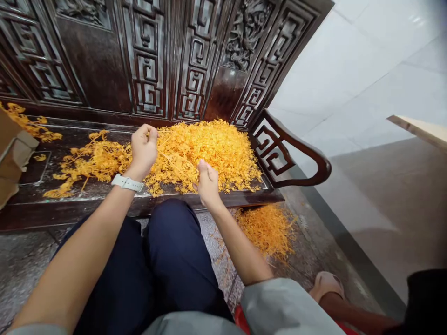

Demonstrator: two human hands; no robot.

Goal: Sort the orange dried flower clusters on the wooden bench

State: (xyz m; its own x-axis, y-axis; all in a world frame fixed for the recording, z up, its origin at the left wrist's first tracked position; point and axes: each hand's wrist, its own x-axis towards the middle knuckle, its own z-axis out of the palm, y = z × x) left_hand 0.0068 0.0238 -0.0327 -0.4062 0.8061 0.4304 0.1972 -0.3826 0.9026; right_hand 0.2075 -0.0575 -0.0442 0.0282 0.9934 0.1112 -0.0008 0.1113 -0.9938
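A large heap of orange-yellow plastic-looking sprigs (220,144) covers the right part of the bench seat. My left hand (144,144), with a pale watch on the wrist, pinches the upper end of a thin yellow sprig (174,163) in front of the heap. The sprig slants down to my right hand (208,182), whose fingers are closed around its lower end. Farther left, longer branched sprigs (96,158) lie loose on the dark wood.
The dark bench (115,197) has a carved back (104,65) and a curved armrest (307,163). At the left edge stands a cardboard box (14,153). Orange stems (268,228) are piled on the floor. Another person's foot (326,286) is at lower right.
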